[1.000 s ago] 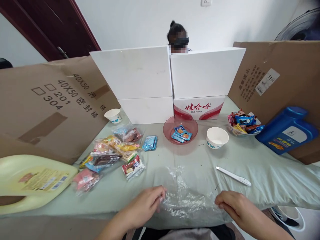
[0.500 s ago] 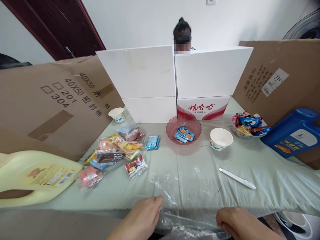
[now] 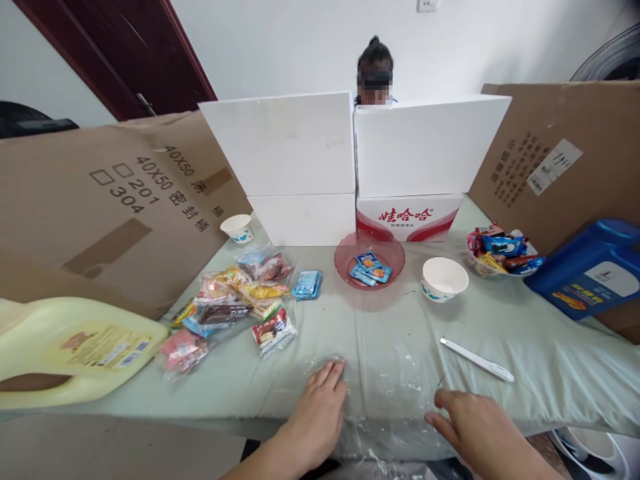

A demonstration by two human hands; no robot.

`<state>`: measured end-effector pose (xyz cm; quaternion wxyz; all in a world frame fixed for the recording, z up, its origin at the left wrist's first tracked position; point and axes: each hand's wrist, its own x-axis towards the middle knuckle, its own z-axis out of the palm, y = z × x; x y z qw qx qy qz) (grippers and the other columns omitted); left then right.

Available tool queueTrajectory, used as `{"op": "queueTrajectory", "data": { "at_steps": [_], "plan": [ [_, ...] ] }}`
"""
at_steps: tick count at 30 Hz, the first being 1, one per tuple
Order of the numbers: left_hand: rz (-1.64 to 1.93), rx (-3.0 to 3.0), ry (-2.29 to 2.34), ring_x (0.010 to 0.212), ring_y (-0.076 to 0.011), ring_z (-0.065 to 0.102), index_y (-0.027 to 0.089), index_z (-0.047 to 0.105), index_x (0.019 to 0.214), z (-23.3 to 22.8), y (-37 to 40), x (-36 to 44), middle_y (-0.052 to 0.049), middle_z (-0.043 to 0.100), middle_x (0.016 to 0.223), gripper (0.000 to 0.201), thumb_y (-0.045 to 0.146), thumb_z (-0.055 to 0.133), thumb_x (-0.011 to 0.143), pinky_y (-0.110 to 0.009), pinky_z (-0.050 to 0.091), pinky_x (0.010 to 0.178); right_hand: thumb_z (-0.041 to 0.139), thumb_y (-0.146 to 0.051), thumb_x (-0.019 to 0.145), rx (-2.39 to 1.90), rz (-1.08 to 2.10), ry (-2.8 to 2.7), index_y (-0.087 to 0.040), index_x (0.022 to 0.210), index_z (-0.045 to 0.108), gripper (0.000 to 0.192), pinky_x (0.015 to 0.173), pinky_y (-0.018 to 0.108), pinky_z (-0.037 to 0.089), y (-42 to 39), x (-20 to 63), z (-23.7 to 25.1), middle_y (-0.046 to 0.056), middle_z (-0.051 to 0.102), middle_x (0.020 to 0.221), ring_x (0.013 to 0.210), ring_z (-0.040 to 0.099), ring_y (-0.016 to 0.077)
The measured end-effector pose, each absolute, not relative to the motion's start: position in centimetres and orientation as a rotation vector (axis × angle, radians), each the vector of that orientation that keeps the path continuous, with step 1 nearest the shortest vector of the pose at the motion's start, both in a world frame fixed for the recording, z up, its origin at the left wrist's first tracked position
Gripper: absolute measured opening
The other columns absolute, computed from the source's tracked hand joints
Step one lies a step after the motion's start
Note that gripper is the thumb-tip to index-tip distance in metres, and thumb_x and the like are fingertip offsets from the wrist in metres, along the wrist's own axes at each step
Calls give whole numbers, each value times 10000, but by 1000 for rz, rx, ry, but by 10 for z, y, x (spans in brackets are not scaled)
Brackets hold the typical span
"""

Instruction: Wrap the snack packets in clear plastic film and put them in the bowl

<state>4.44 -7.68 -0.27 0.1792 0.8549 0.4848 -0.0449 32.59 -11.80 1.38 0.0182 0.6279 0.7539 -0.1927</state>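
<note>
A clear plastic sheet or bag (image 3: 383, 400) lies over the front edge of the cloth-covered table (image 3: 400, 320) and hangs down toward me. My left hand (image 3: 320, 410) presses on its left part, fingers stretched out flat. At its right side is my right hand (image 3: 470, 420), with thumb and forefinger apart and nothing visible between them. Beyond my right hand lies a white, slim utility knife (image 3: 477, 360). A red-and-white wrapped snack (image 3: 274, 331) sits past my left hand. Further back, a pink translucent bowl (image 3: 341, 268) contains several blue packets (image 3: 369, 268).
Wrapped snacks (image 3: 225, 307) are heaped at left, beside blue packets (image 3: 307, 284) and a pale yellow jug (image 3: 85, 347). Paper bowls (image 3: 444, 280), a candy bowl (image 3: 487, 268) and a blue bottle (image 3: 590, 267) stand right. White boxes (image 3: 280, 147) line the back; a person (image 3: 375, 67) is behind.
My left hand has moved forward and right, and its fingers have flattened onto the plastic. The right hand's fingers have opened slightly. The plastic lies flatter near the edge.
</note>
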Motion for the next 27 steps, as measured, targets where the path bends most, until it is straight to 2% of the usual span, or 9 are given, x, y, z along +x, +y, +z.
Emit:
{"op": "queueTrajectory", "data": {
  "at_steps": [2,6,11,15,18,20,22,24,27],
  "plan": [
    [-122,2423,1323,1424,-346,281,131,637,1084,-12,-71,52,-155,368,1516,349,45,449,803,-542,319,1126,419,-295,965,1945,-555,2633,-217,974,662,256,688,316,511,-111,311,16,74,713,876,806,690,226],
    [-8,2465,1242,1462,-320,166,141,628,1080,-21,-56,66,-131,323,1544,292,89,442,861,-558,207,1174,391,-141,936,1686,-447,3067,-185,1330,509,414,999,358,454,-87,278,-9,109,580,1321,1236,522,206],
    [101,2497,1303,1471,-328,116,152,603,917,-31,-37,52,-129,258,1571,205,60,442,831,-616,204,1149,535,-483,885,1956,-139,2763,-87,1438,397,694,1112,557,291,-58,288,-69,184,348,1511,1414,263,351],
    [233,2530,1269,1462,-312,177,163,570,845,-34,-31,28,-131,351,1528,210,42,398,833,-602,222,1143,498,-653,839,2196,-134,2637,-88,1429,419,820,1132,616,175,-56,307,-79,195,296,1532,1435,175,385],
    [443,2503,1216,1426,-305,267,178,557,840,-26,-30,20,-122,477,1423,195,77,390,853,-576,251,1131,357,-640,911,2281,-613,2704,-143,1328,546,675,1126,583,231,-60,314,-60,172,420,1472,1407,280,351],
    [583,2406,1166,1327,-269,409,191,551,851,-17,-30,20,-111,570,1283,178,128,387,882,-480,356,1080,236,-618,954,2273,-1232,2663,-183,1245,601,638,1077,520,349,-61,320,-45,156,565,1337,1295,465,299],
    [650,2272,1164,1097,-219,565,199,544,837,-9,-27,22,-85,635,1065,177,181,381,905,-357,465,928,173,-670,938,2144,-1900,2440,-181,1200,603,702,925,473,481,-60,329,-32,159,656,1164,1072,626,270],
    [655,2158,1251,841,-182,598,202,536,806,-6,-23,25,-42,628,860,187,223,382,910,-288,477,756,208,-757,883,1951,-2314,2171,-159,1175,586,766,760,431,527,-58,340,-24,162,682,1038,878,677,257],
    [615,2045,1430,650,-161,549,204,529,782,-12,-15,27,4,576,693,201,272,385,905,-255,416,621,453,-782,795,1660,-2452,2044,-160,1166,561,733,728,387,510,-58,355,-14,141,676,1014,841,671,239]
  ]
}}
